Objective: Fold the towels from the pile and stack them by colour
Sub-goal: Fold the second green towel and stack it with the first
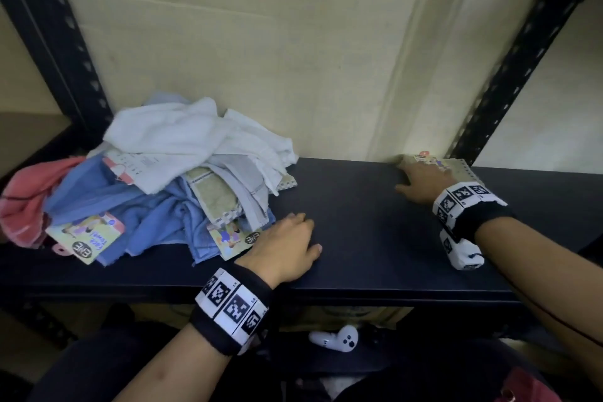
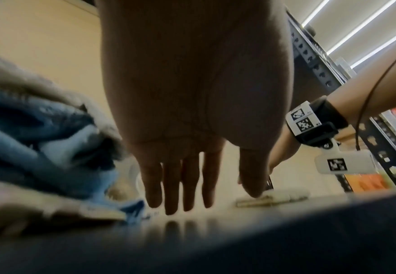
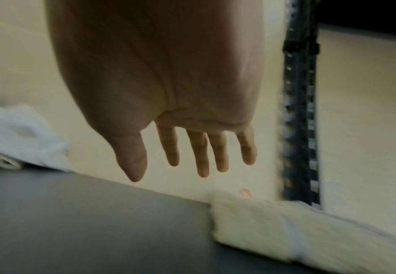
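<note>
Left hand lies flat beside the pile, fingers straight; right hand hovers spread above the folded towel.

Head view down over shelf, wrist views low, close, sharing it

Both hands flat, fingers straight.

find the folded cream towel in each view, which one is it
Head: folded cream towel at the shelf's far right, partly under the right hand.
Left wrist: low pale slab right of centre, beyond the thumb.
Right wrist: big pale block at lower right, below the fingers.
Shared landmark: the black perforated upright behind it.
</note>
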